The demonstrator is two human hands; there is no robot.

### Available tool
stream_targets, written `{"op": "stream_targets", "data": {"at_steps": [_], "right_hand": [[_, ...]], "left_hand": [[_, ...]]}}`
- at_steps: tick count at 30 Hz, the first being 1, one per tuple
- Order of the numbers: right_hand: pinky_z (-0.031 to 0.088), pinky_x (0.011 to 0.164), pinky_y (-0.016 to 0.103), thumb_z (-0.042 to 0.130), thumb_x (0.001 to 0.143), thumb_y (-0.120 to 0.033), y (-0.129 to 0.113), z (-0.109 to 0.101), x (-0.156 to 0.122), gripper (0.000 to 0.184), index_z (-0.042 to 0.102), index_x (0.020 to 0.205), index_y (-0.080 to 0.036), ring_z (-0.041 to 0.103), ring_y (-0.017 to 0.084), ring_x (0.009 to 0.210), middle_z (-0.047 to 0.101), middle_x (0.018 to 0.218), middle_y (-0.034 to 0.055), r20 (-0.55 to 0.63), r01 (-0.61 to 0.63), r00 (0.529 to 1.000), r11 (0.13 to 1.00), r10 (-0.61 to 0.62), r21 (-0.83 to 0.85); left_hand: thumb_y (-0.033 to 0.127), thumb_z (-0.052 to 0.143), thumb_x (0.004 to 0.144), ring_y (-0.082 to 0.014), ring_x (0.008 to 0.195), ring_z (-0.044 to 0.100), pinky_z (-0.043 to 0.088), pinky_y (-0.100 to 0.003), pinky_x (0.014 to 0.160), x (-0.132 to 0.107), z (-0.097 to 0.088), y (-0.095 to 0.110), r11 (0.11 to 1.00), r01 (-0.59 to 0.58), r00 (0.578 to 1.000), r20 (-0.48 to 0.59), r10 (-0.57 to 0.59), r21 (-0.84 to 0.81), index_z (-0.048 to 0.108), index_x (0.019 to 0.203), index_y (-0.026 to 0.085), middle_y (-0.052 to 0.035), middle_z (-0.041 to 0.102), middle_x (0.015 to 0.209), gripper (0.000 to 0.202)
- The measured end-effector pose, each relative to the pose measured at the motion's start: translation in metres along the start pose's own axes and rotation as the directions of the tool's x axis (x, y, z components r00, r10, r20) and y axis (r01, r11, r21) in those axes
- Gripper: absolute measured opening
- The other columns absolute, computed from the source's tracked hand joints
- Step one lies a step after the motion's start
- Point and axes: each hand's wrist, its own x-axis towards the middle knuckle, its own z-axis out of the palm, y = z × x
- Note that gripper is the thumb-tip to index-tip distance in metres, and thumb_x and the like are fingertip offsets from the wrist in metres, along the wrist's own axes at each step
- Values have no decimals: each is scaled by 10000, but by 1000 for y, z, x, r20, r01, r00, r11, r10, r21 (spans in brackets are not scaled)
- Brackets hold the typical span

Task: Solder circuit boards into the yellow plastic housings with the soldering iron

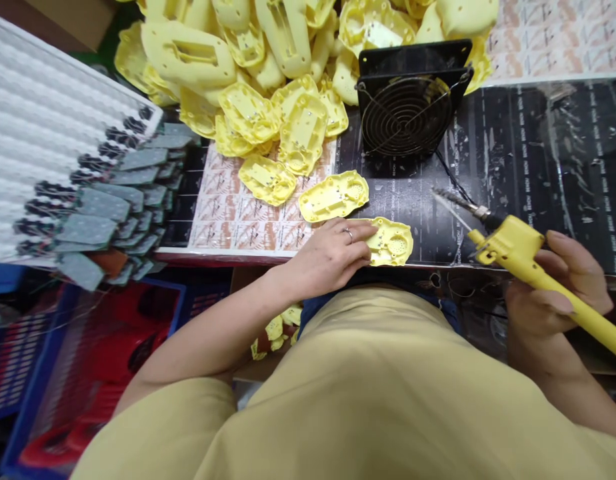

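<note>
My left hand rests on a yellow plastic shell at the bench's front edge, fingers curled over its left side, a ring on one finger. My right hand is closed round the yellow handle of a soldering iron, whose metal tip points left over the black mat. A second yellow shell lies just behind the first.
A big heap of yellow shells fills the back of the bench. A small black fan stands behind the work spot. Grey circuit boards are fanned out at left beside a white tray. Red and blue crates sit below.
</note>
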Motion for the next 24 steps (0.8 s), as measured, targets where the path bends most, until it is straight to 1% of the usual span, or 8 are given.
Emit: {"op": "stream_targets", "data": {"at_steps": [3,7,10,13,15,19,21,24], "right_hand": [[602,510,339,476,984,-737,-9,2,2,615,766,1283,-284,735,224,651,774,861,85,71,-36,997,999,38,-31],[683,634,401,679,927,-644,-27,7,4,597,656,1418,-306,791,267,794,805,975,69,270,-199,947,977,174,69],[684,617,400,640,974,-605,-33,16,3,601,587,1483,-290,793,257,738,805,960,53,306,-242,931,964,199,110],[648,564,316,632,1022,-441,-28,22,2,390,665,1381,-292,752,201,589,774,788,-10,346,-177,931,973,116,151],[651,630,286,698,986,-300,-21,24,3,251,724,1235,-309,758,180,618,784,791,-28,455,-84,891,984,2,159],[658,741,308,845,862,-300,-12,26,4,375,684,1201,-316,796,205,838,815,1037,16,617,139,749,967,-243,213],[641,732,304,850,857,-300,-11,30,3,416,664,1230,-315,789,202,860,806,1075,28,618,208,732,958,-287,198],[579,643,267,790,908,-263,-13,35,1,273,693,1158,-317,742,159,717,790,938,-1,617,285,723,948,-312,145]], "left_hand": [[178,556,1038,-319,1238,714,603,-465,1004,-2,5,1,998,-39,999,-26,40,52,704,887,133,-164,767,1259,216],[182,565,1035,-326,1234,721,614,-467,998,-2,10,0,996,-56,996,-69,61,70,703,885,126,-179,766,1256,211],[186,565,1036,-314,1287,695,601,-476,1035,-1,15,3,997,-48,998,-43,51,59,717,923,138,-175,753,1301,196],[187,551,1042,-313,1307,685,596,-485,1051,4,20,8,997,-47,998,-36,49,59,726,946,135,-184,740,1330,207],[195,544,1048,-309,1298,691,600,-475,1048,8,22,11,998,-33,998,-46,35,59,726,955,131,-187,738,1334,214],[202,562,1039,-299,1330,671,584,-465,1073,13,26,13,1000,0,1000,-24,0,21,723,970,147,-165,743,1333,183],[193,570,1031,-299,1348,657,571,-473,1090,14,26,12,1000,11,1000,-8,-11,-15,721,972,152,-161,744,1334,167],[199,581,1022,-297,1322,675,562,-488,1094,13,19,11,995,33,998,-56,-38,-90,712,958,158,-162,752,1318,151]]}}
